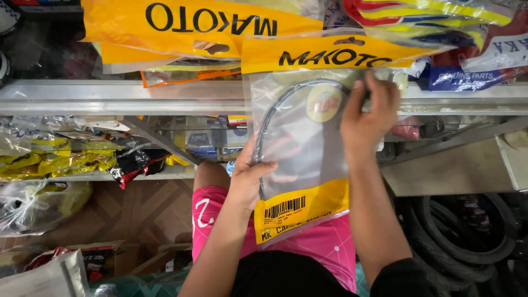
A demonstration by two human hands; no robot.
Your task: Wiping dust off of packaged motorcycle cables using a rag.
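Both hands on one clear plastic packet point(300, 148) with yellow header and yellow bottom label; coiled black cable point(269, 118) inside. Packet held upright in front of the glass display counter's metal front edge point(121, 98), above the person's lap (pink shorts point(330, 242)). Left hand point(250, 176) pinches the packet's left edge, thumb across its front. Right hand point(368, 113) closed on the upper right side, fingers curled over it. More yellow-headed packets point(187, 27) lie on the countertop. Black tyres point(467, 236) stacked at lower right.
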